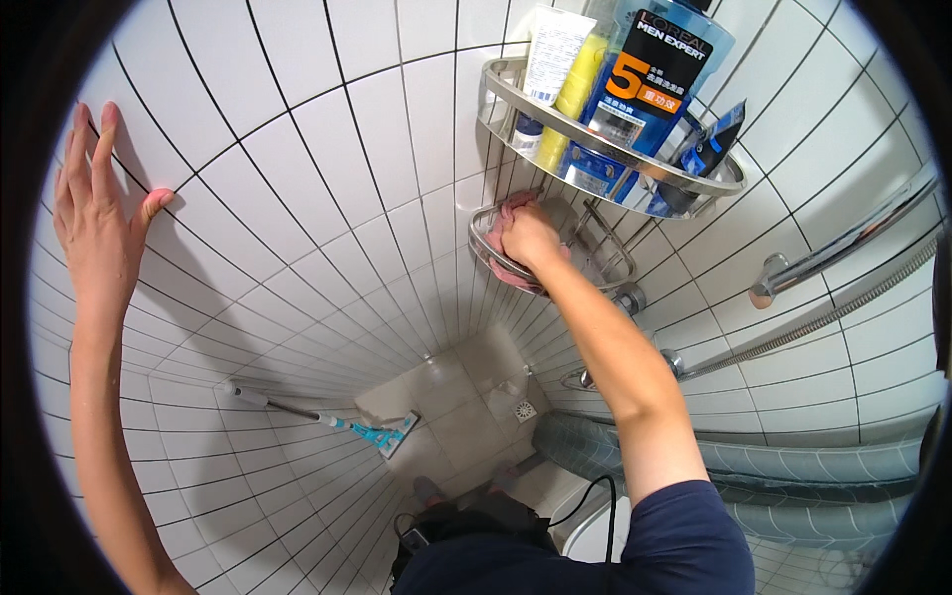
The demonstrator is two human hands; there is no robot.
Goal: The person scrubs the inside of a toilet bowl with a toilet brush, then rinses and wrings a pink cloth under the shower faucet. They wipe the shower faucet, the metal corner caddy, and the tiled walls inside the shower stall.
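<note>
My left hand (100,193) lies flat against the white tiled wall (297,171), fingers apart and holding nothing. In my right hand (529,234) is a bunched pink cloth (513,277), pressed at the left end of the lower metal corner shelf (613,253). Part of the cloth hangs over the shelf's rail. Right above that hand is the upper corner shelf (610,149), a metal rail around a clear panel. It carries a large blue L'Oréal Men Expert bottle (647,82), a white tube (554,56), a yellow bottle (580,74) and a dark blue tube (714,141).
A chrome bar (840,238) and a ribbed shower hose (811,312) run along the right wall. Below hangs a grey-green shower curtain (811,468). A turquoise flat mop (379,435) leans on the left wall. The floor (454,394) has a round-holed drain (524,410).
</note>
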